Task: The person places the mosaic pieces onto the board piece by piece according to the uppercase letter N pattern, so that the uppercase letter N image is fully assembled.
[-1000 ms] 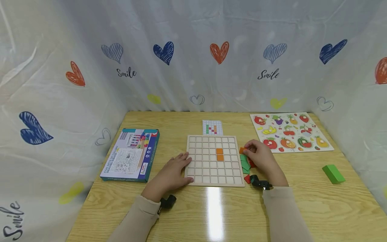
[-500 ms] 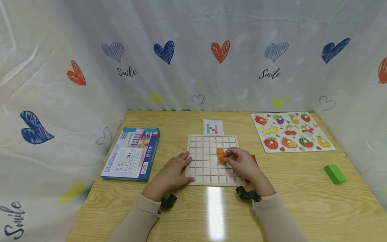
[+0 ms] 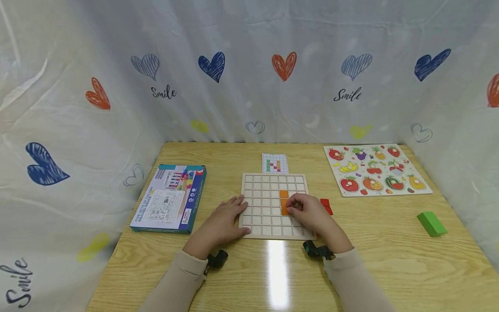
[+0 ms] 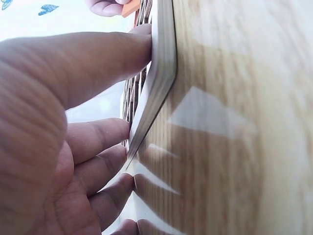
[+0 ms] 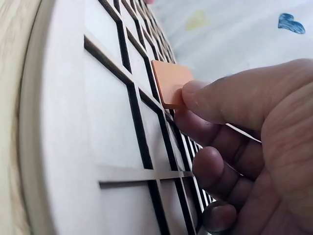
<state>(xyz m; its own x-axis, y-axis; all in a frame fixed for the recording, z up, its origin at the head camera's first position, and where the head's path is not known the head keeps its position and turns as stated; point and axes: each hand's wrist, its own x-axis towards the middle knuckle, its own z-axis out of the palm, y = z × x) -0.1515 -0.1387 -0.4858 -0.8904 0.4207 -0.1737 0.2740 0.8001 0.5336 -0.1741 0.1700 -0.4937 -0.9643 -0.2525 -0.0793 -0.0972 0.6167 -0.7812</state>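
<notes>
A wooden grid board (image 3: 257, 234) lies flat on the table, with orange square tiles (image 3: 283, 194) in one column of its cells. My right hand (image 3: 312, 212) is over the board's right half and pinches an orange tile (image 5: 171, 84) between thumb and index finger. In the right wrist view that tile stands tilted, one edge down at a cell. On the board's left edge my left hand (image 3: 222, 223) rests with its fingers spread; the left wrist view shows the thumb (image 4: 112, 54) against the rim. Red tiles (image 3: 325, 207) lie right of the board, partly behind my right hand.
A pattern card (image 3: 274, 164) lies just behind the board. At the left is a boxed toy set (image 3: 167, 199). A fruit puzzle board (image 3: 376, 171) is at the back right, with a green block (image 3: 431, 224) nearer the right table edge.
My right hand has moved left from the tile pile beside the board, carrying an orange tile to below the other two orange ones. The left hand has stayed in place.
</notes>
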